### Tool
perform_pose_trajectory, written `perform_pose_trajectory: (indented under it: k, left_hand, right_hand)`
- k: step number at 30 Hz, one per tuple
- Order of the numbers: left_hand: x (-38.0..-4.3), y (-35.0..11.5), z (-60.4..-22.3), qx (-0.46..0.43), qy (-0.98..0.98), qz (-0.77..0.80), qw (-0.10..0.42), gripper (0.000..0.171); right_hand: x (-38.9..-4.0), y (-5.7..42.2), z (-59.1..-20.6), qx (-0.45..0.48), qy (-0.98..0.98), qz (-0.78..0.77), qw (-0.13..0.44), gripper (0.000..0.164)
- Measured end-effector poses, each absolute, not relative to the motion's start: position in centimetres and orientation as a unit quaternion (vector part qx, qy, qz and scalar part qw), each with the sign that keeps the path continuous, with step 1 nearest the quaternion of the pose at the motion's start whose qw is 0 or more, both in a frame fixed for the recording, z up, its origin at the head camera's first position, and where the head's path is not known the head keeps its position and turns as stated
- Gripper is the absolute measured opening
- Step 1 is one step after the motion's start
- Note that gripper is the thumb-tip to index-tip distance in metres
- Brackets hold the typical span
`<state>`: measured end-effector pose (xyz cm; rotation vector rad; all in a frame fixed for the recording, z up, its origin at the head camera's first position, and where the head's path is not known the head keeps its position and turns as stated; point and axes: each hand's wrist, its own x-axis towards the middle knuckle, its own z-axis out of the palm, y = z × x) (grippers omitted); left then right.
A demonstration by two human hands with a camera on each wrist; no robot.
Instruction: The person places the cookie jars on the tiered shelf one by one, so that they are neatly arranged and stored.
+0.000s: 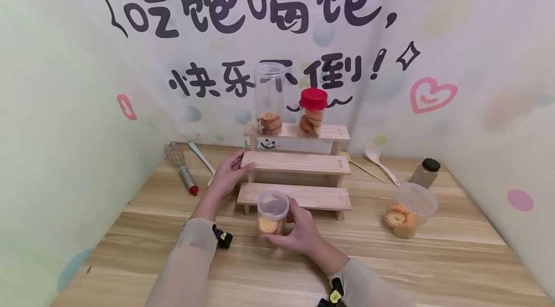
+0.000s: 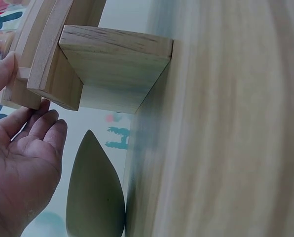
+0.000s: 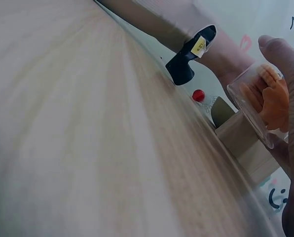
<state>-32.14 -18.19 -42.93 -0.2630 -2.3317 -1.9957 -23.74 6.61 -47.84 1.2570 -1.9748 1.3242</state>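
A three-tier wooden display stand (image 1: 299,162) stands on the wooden table. My left hand (image 1: 227,174) grips the left end of its middle tier, thumb above and fingers below, as the left wrist view shows. In my right hand (image 1: 303,232) is a small clear jar (image 1: 272,213) with round cookies, held upright in front of the bottom tier. The fingers and thumb curl round the jar's side. On the top tier stand a tall clear jar (image 1: 270,95) of cookies and a shorter cookie jar with a red lid (image 1: 313,100).
Left of the stand lie a whisk (image 1: 186,177) and a utensil with a mint handle (image 1: 200,155). To the right are a white ladle (image 1: 383,165), a yellowish long-handled utensil (image 1: 366,169), a black-lidded jar (image 1: 425,174) and a wide clear cookie jar (image 1: 409,210). A printed cloth hangs behind.
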Motion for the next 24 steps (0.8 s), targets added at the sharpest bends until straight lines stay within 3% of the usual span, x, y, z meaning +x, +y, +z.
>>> perform_pose_trajectory:
  k: [10,17,20,24]
  left_hand:
    - [-31.9,-18.3,-42.9,-0.075,-0.762,-0.643,0.026,0.076]
    - [-31.7,-18.0,-42.6,-0.075,-0.761,-0.643,0.024,0.077]
    - [-31.9,-18.0,-42.6,-0.079,-0.762,-0.642,0.022,0.079]
    - [-32.0,-18.3,-42.6,-0.072,-0.764,-0.641,0.018,0.079]
  right_hand:
    - [-23.7,6.6,-47.1,0.426,-0.706,0.495,0.273,0.083]
    - [-23.8,6.5,-41.5,0.393,-0.691,0.521,0.31,0.088]
    - [-25.1,6.2,-39.2,0.351,-0.698,0.545,0.305,0.087]
    - [-27.7,5.5,-37.9,0.261,-0.715,0.596,0.255,0.081]
